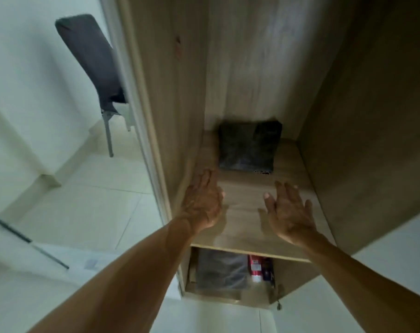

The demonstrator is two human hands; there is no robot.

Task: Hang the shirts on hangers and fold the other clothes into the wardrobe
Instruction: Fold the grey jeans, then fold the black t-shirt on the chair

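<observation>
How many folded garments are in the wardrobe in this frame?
2. One dark folded garment lies at the back of the upper shelf; one grey folded garment lies in the compartment below it, left of a red box. Others may be hidden under the shelf.

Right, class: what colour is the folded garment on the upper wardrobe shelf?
Dark grey, near charcoal: the garment shows best in the head view, the only one.

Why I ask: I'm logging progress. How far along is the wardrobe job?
Done: folded dark garment lies on the shelf, grey garment below it. In hand: nothing; left hand and right hand open above the shelf. Left: unclear; no shirts or hangers show.
</observation>
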